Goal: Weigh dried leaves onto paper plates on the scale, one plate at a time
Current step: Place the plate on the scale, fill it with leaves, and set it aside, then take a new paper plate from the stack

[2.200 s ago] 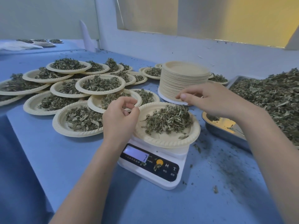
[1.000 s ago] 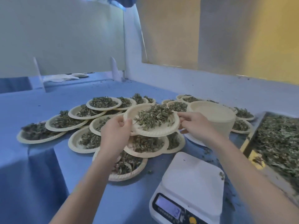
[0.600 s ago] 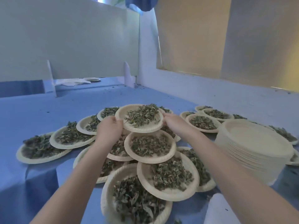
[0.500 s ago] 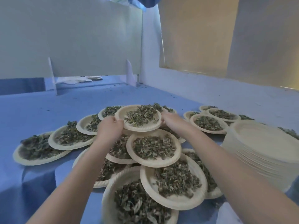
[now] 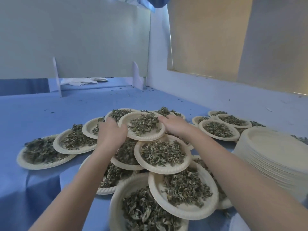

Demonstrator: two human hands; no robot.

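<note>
While both hands' fingers grip filled plate point(image 5: 141, 129), overlapping plates point(image 5: 162, 155) crowd beneath.

Matt cream paper plates point(image 5: 273, 157), crinkled dried leaves point(image 5: 161, 153), smooth blue cloth table cover point(image 5: 50, 110)

Both bare forearms extended forward. Left hand point(image 5: 112, 133) and right hand point(image 5: 173, 123) each hold a grip, fingers curled, palms facing inward, level with each other.

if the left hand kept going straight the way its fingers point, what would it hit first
Probably the leaf-filled plate behind, just past the plate the left hand holds by its rim; depth there is hard to judge.
</note>
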